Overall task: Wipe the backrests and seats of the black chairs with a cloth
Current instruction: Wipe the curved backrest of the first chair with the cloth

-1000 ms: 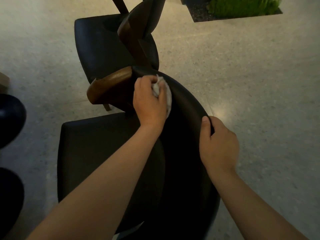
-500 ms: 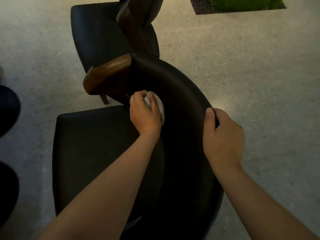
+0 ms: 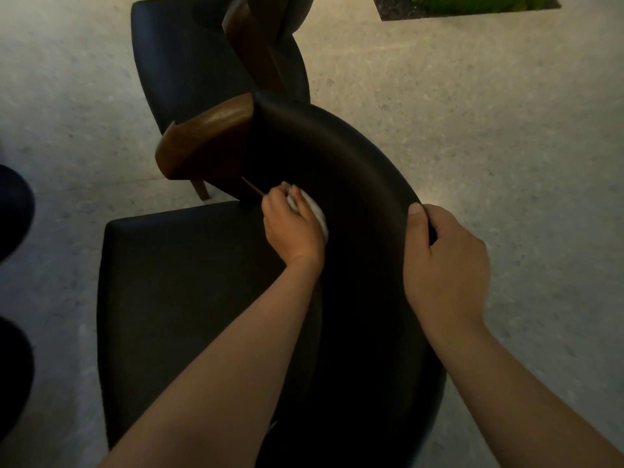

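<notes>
left hand grips the cloth against the curved backrest, which arcs far-left to near-right; right hand grips its rim.

Speckled floor carries two black chairs.

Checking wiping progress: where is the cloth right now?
In the head view, the white cloth is bunched in the left hand against the inner face of the backrest, just above the seat.

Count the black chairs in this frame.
2. The near chair sits below the camera, its backrest gripped by the right hand while the left hand presses the cloth on it; the far chair stands beyond, at top. Dark shapes at the left edge may be more.
</notes>
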Tool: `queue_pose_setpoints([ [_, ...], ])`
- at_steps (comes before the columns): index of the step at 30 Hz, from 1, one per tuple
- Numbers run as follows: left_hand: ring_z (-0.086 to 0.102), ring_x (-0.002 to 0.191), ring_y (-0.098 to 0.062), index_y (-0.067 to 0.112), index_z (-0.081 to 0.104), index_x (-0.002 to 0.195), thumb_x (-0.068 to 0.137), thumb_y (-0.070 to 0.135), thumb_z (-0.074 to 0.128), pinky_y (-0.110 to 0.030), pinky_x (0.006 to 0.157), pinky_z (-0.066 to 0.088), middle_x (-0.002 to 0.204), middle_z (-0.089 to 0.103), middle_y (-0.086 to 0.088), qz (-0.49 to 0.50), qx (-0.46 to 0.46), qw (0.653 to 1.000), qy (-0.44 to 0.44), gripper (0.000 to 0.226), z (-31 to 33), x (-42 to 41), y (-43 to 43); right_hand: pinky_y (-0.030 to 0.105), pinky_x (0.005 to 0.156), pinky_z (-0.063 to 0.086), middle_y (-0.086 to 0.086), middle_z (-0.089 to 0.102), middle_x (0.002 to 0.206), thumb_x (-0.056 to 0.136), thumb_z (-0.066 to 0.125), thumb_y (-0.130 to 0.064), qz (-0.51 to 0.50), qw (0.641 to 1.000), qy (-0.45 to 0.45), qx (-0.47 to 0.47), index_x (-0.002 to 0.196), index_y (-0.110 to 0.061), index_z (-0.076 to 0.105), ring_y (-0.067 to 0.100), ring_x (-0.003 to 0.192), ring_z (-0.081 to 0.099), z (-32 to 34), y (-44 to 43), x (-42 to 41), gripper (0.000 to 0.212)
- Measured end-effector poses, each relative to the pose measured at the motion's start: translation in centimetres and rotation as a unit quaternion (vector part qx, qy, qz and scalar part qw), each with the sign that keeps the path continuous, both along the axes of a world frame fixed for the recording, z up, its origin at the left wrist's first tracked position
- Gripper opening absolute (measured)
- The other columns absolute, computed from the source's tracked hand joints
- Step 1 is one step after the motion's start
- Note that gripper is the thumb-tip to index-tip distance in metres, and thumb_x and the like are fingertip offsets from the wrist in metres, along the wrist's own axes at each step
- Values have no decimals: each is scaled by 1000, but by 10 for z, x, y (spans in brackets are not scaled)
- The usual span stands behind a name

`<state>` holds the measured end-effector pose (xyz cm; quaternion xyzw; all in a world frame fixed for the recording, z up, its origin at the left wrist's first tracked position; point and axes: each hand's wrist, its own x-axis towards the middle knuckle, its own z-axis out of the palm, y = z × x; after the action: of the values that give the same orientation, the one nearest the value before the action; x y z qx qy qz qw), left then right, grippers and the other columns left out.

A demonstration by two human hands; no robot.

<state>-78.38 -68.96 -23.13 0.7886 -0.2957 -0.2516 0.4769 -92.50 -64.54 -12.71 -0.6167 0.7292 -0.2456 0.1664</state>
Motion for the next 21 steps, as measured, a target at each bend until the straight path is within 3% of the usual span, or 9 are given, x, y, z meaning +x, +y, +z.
queue_pose_setpoints([
  [5,50,95,-5,18,55,113,102,32,43,-21,81,36,106,46,10,-12,38,999,1,21,-11,7,6,20,50,25,-11,43,55,103,35,-41,-4,1000,3,4,85,-19,59,5,48,42,0,0,0,37],
  [9,54,99,-15,15,52,120,96,26,54,-30,86,41,113,52,0,-112,222,968,18,26,-41,31,21,22,50,30,-11,48,58,102,34,-42,-7,1000,2,5,89,-19,63,6,50,47,-1,0,0,39],
  [11,58,101,-21,13,52,119,96,26,54,-34,88,45,116,55,-7,-115,276,953,47,26,-50,39,33,21,49,29,-10,48,56,102,34,-42,-8,1000,3,3,88,-19,63,7,48,47,-1,0,0,39],
  [17,55,98,-11,25,51,111,98,26,51,-32,85,46,117,53,-2,-101,123,983,93,13,-16,41,41,20,48,26,-10,46,55,102,35,-41,-15,1000,8,6,88,-18,62,6,47,45,1,0,1,38],
  [21,59,99,-11,21,54,112,98,25,51,-30,86,51,117,54,-3,-133,50,983,119,15,23,39,28,22,48,27,-8,47,57,102,33,-42,-13,1000,8,13,90,-16,62,7,49,46,2,0,2,41],
])
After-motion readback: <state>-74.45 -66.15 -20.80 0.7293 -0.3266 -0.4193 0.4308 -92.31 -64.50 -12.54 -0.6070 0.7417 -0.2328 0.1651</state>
